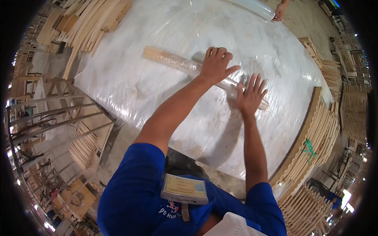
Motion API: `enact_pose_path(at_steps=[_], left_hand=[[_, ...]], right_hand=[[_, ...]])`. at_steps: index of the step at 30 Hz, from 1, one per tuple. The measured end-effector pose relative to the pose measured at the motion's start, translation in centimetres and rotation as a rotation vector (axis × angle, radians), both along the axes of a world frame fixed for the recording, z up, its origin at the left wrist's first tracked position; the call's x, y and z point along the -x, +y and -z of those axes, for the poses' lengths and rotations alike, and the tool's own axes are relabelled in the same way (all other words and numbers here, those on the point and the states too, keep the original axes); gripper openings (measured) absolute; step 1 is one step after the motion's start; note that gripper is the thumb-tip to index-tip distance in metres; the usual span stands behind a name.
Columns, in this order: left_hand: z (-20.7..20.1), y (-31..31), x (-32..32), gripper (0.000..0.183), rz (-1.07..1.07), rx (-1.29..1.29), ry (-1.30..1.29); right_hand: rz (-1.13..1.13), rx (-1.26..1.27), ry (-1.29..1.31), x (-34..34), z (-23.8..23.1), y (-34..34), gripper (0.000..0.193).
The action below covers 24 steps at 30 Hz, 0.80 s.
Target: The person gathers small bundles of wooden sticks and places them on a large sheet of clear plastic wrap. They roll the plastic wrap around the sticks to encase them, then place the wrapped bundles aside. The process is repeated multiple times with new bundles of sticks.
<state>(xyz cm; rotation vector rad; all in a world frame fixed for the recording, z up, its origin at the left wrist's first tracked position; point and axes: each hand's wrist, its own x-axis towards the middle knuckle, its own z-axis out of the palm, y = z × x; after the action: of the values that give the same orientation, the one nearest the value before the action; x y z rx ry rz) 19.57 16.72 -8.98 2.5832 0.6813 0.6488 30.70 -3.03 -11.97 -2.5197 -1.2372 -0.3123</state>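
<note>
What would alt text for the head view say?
The person's left hand and right hand rest on a plastic-wrapped wooden strip lying across a film-covered work surface. Beyond, another person's hand is at a film roll's end.

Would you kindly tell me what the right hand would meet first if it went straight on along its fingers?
Across the film-covered surface, the right hand would probably first meet the clear film roll near the end another person's hand touches, though depth is unclear and it might pass above.
</note>
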Motion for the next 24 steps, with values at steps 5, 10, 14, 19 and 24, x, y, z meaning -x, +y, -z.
enact_pose_path(at_steps=[5,10,14,19,24], left_hand=[[2.0,5.9,1.2,0.074,-0.004,-0.14,-0.03],[1.6,8.1,2.1,0.096,-0.014,-0.244,0.218],[1.9,2.4,5.1,0.096,0.03,-0.154,0.217],[0.9,-4.7,10.2,0.095,0.1,0.018,0.399],[1.3,-2.3,8.2,0.082,0.004,-0.113,0.02]], right_hand=[[0.017,-0.274,-0.028,-10.1,-2.1,6.1,0.072],[-0.022,0.098,0.253,-8.1,-1.4,3.5,0.056],[-0.153,-0.055,-0.001,-4.0,-1.1,-3.3,0.057],[-0.095,0.001,0.091,2.1,-1.2,-11.6,0.061],[0.007,-0.074,0.139,7.2,0.5,-8.8,0.087]])
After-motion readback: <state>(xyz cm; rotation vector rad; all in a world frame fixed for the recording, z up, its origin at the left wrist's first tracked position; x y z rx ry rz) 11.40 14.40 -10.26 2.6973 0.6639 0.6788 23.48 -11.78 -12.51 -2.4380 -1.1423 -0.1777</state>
